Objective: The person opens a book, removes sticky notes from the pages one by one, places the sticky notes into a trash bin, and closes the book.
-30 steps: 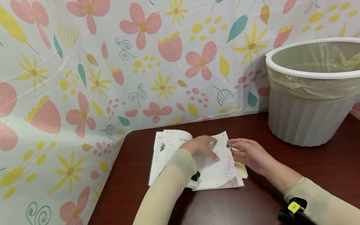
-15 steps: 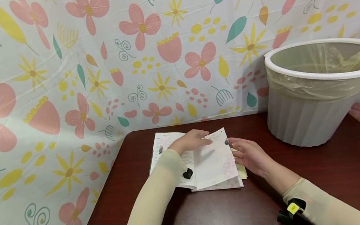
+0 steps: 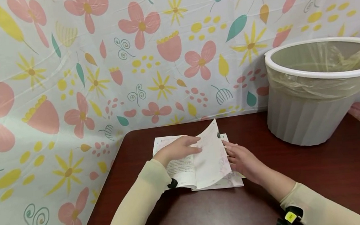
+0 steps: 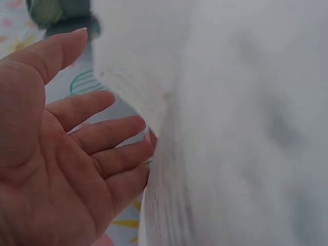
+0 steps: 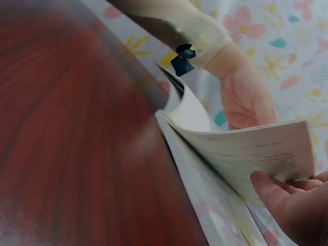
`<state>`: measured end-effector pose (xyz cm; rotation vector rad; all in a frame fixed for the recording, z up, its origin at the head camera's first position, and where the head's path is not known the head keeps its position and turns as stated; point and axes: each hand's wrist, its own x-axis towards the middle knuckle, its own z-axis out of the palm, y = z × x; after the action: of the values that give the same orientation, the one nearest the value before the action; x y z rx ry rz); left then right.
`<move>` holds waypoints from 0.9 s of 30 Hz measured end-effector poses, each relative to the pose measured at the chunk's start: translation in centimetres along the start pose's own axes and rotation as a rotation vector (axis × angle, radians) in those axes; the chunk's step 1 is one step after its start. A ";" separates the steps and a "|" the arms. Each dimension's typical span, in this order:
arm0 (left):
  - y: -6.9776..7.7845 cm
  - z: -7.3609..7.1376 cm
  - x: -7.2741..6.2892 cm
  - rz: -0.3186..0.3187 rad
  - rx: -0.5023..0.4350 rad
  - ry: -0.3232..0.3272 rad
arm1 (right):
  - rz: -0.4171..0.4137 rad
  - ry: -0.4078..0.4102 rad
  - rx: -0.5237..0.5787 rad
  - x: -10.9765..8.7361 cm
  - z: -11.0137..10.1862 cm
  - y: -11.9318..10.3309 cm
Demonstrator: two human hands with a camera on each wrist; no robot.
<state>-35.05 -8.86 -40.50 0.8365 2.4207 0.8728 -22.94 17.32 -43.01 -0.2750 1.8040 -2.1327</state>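
An open book [image 3: 181, 169] lies on the dark red table, its left page printed with text. One lifted leaf [image 3: 210, 160] stands tilted up from the right half, its outer top corner raised. My left hand [image 3: 179, 149] is over the left page, fingers spread and pointing at the leaf; the left wrist view shows the open palm [image 4: 66, 154] beside the paper, holding nothing. At the leaf's outer edge is my right hand [image 3: 243, 160], fingers extended. The right wrist view has its thumb [image 5: 266, 188] against the leaf's printed underside [image 5: 246, 154], with the other fingers partly hidden.
A grey ribbed waste bin [image 3: 305, 115] with a clear liner and white rim stands at the table's back right. Behind the table [image 3: 333, 170] hangs a flower-patterned cloth [image 3: 98, 62]. Yellowish paper [image 5: 238, 223] shows under the book's right side.
My left hand has drawn left off the right page onto the left half. The leaf's outer edge has risen and swung leftward, and my right hand has shifted slightly left with it.
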 end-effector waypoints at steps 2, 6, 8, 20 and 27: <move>0.0 0.2 -0.9 -0.008 0.044 -0.005 | -0.013 -0.021 -0.037 -0.1 0.8 0.2; -0.2 0.6 -2.4 -0.013 0.091 -0.005 | -0.034 0.000 -0.114 -0.3 2.0 0.4; -0.4 0.7 -2.9 -0.016 0.110 0.001 | -0.041 0.038 -0.141 -0.3 2.3 0.6; -2.2 1.4 -3.6 0.006 0.084 -0.002 | 0.071 0.125 -0.140 0.7 -0.1 0.6; -2.2 1.5 -3.6 0.004 0.079 0.008 | 0.158 0.119 -0.178 1.3 -1.8 0.5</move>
<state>-32.47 -11.94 -42.37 0.8688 2.4745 0.7883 -24.69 18.43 -43.92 -0.0460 2.0149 -1.9206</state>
